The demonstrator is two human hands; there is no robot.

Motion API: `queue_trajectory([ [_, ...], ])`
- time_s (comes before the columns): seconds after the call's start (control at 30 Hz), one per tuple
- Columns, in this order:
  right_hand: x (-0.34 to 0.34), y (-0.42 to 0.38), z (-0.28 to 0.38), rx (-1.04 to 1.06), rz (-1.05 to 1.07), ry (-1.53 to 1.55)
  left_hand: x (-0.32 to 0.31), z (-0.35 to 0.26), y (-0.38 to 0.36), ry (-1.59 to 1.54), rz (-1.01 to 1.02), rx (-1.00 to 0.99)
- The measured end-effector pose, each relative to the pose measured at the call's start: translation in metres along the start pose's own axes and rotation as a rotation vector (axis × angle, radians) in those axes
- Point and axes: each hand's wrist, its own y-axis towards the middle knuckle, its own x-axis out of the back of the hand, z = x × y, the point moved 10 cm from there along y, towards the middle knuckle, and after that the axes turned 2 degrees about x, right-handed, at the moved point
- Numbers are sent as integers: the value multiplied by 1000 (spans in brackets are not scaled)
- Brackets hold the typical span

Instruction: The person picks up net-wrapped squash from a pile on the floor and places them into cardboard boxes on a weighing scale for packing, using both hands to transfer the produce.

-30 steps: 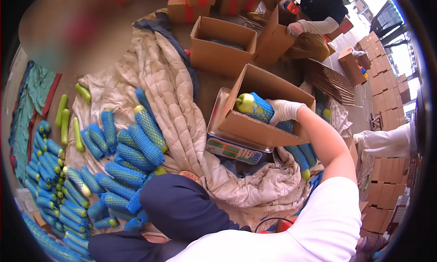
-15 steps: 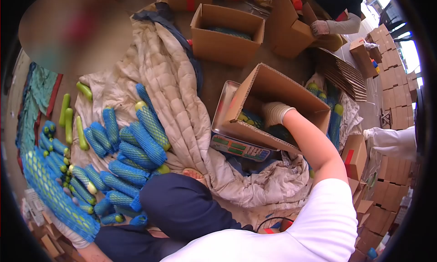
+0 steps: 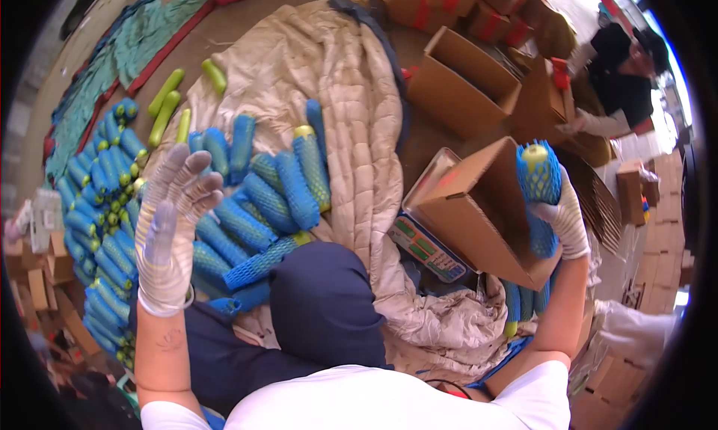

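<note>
My right hand (image 3: 567, 219), in a striped pale glove, grips a long green squash in a blue foam net (image 3: 537, 174). It holds the squash upright at the right side of an open cardboard box (image 3: 460, 187). That box stands on a digital scale (image 3: 430, 244) with a green display panel. My left hand (image 3: 170, 232), gloved too, is raised with fingers spread and nothing in it. Below and around the left hand lies a pile of netted squash (image 3: 247, 220). Several bare green squash (image 3: 164, 101) lie beyond it.
A cream quilt (image 3: 359, 116) spreads between pile and scale. Another open carton (image 3: 464, 82) stands behind. At upper right a co-worker (image 3: 624, 71) handles a cardboard box (image 3: 542, 97). Flattened cardboard (image 3: 591, 198) and stacked cartons (image 3: 662, 235) are on the right, a teal cloth (image 3: 112, 67) far left.
My left hand has come up from the lower left and no longer holds a netted squash. My right hand has left the box and now holds one above its side. The view has shifted.
</note>
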Motion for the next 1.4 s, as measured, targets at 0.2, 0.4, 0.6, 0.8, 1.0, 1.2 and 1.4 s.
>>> queue_trajectory([
  [0.2,-41,53,-152,-33,258,-763,270,-4,-128,346,-743,-24],
  [0.4,-53,84,-86,77,255,-893,423,84,-297,365,-1147,328],
  [0.6,-64,53,93,373,-65,-890,542,164,-354,511,-1275,524],
  [0.8,-284,21,204,360,381,-485,652,200,-326,646,-1246,685],
  [1.0,-715,-114,250,328,1082,-428,770,214,-307,756,-1302,754],
  [1.2,-1068,-210,218,239,1370,33,820,211,-305,795,-1100,911],
  [1.4,-1202,-191,143,-133,1179,-104,808,218,-289,633,-894,963],
])
